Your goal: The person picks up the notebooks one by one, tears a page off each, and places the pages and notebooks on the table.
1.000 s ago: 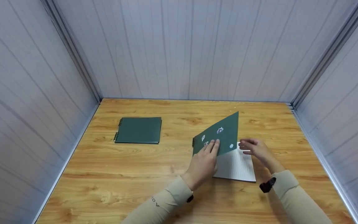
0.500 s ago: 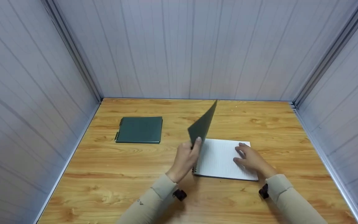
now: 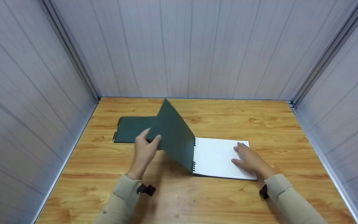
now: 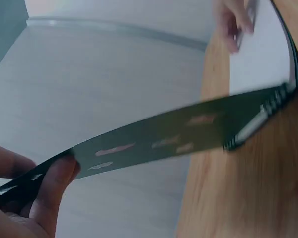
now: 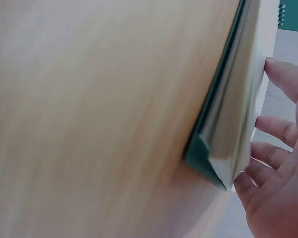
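Note:
A spiral notebook lies open on the table, its white lined page [image 3: 218, 157] facing up. Its dark green cover [image 3: 176, 137] stands tilted up to the left of the black spiral binding [image 3: 194, 166]. My left hand [image 3: 144, 149] pinches the cover's outer edge between thumb and fingers. Stickers [image 4: 114, 148] show on the cover's outer face in the left wrist view. My right hand [image 3: 252, 160] rests on the right part of the page, its fingertips [image 5: 270, 62] touching the paper and the fingers spread. Page edges fan slightly above the green back cover [image 5: 201, 156].
A second green spiral notebook [image 3: 132, 127] lies shut at the back left of the wooden table [image 3: 104, 174], partly hidden behind the raised cover. Pale panel walls [image 3: 179, 49] enclose the back and both sides.
My left hand has swung the cover from right to left about the binding, uncovering the page. My right hand has come down from beside the cover onto the paper.

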{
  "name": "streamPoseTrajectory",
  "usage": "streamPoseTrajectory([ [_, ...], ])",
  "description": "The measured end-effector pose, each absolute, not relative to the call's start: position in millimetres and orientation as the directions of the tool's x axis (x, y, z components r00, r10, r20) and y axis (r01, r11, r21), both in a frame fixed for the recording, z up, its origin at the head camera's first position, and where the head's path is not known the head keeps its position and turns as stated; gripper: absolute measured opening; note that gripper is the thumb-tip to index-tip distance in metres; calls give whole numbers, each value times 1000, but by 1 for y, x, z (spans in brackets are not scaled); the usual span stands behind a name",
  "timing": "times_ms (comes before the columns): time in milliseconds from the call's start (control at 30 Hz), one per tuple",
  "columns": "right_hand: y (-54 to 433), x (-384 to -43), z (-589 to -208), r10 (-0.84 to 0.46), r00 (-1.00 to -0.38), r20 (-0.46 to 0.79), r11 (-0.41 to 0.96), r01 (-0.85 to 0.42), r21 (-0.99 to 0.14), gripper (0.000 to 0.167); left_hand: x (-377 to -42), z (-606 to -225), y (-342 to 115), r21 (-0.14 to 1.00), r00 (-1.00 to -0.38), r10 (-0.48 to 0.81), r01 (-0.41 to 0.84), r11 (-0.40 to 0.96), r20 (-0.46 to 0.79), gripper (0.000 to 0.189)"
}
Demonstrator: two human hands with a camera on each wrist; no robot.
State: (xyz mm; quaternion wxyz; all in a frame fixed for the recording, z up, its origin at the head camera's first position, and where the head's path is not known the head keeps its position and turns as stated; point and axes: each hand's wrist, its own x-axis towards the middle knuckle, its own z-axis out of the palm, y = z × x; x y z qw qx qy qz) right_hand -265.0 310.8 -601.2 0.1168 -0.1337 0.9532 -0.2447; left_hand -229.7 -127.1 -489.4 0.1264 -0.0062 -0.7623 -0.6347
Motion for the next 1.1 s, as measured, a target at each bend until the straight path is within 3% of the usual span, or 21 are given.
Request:
streamPoseTrajectory([
  [233,309,-259,-596,-341,-925,-165,871,-245,-425,94,-239,-506,-174,921,-990,-126,-109,374,-66,63],
  [367,309,-258,-596,-361,-918,-165,883,-280,-377,102,-242,-520,-193,859,-975,-119,-220,462,-186,73],
  [633,312,-254,-600,-367,-912,-184,882,-279,-379,99,-239,-548,-216,744,-959,-127,-276,608,-251,42],
  [867,310,-247,-595,-359,-904,-230,891,-259,-373,100,-224,-560,-220,661,-933,-84,-311,683,-351,54],
  [1100,305,-239,-593,-363,-898,-248,892,-259,-369,100,-213,-567,-222,597,-927,-53,-282,751,-371,43],
])
